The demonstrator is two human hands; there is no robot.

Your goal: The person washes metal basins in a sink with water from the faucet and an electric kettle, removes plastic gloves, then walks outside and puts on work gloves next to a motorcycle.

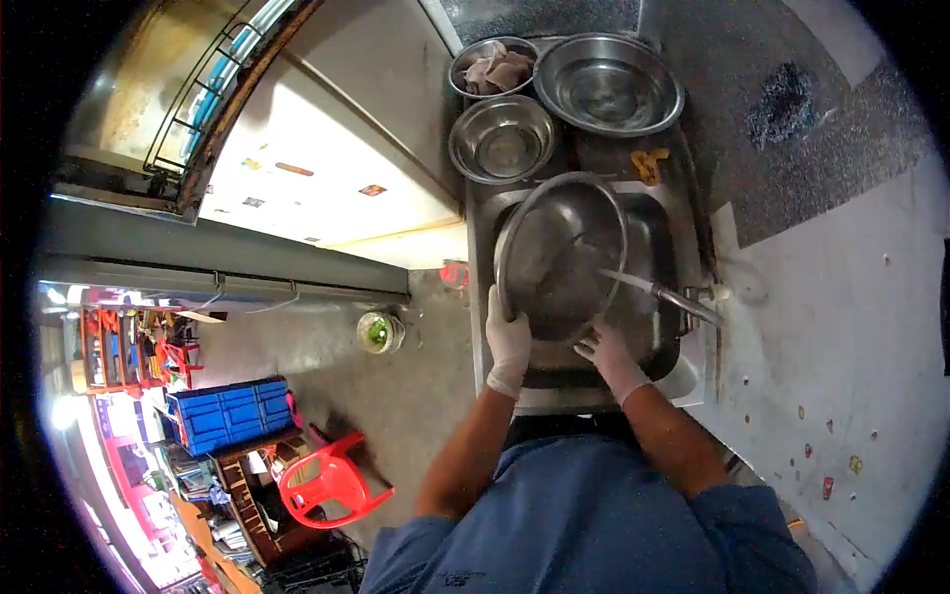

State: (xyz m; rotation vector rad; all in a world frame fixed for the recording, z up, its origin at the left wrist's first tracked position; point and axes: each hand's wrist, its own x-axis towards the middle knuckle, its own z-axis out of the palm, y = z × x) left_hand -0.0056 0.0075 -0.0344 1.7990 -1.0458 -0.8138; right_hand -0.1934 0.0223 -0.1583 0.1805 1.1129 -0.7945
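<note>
A large metal bowl (559,262) is tilted over the sink (653,233). My left hand (508,342), in a pale glove, grips its near left rim. My right hand (609,358), gloved too, holds the near right side, its fingers partly hidden by the bowl. A tap (693,305) with a whitish end piece (628,280) reaches from the right over the bowl's edge. The bowl's inside looks wet and holds no clear object.
Beyond the sink stand a wide metal basin (609,87), a smaller metal bowl (502,140) and a bowl of pale meat-like pieces (498,71). A yellow scrap (649,165) lies behind the sink. On the floor are a bucket (380,333) and a red chair (332,482).
</note>
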